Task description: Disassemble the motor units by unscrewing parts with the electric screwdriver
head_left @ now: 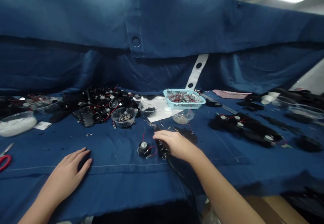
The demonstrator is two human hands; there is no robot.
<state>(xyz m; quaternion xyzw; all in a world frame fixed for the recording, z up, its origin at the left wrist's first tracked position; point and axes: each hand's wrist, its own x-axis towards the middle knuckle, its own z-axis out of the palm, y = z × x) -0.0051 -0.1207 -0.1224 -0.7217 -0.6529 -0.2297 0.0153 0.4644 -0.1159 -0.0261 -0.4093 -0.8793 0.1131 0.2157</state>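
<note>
My left hand [72,170] lies on the blue cloth with its fingers stretched out and nothing in it. My right hand [178,145] is closed over a black corded tool, which looks like an electric screwdriver [163,148]; its cable runs down toward the table's front edge. The palm and fingers hide part of the tool. Just left of it, a small round black part [144,149] with a white-grey centre and red wires rests on the cloth, apart from both hands.
Behind are a heap of black housings with red wires [101,104], clear bowls of small parts [124,116] and a light-blue basket [186,105]. Red-handled scissors [5,161] lie far left. Black pieces with wired parts [244,128] lie right. Blue fabric [177,21] hangs across the back.
</note>
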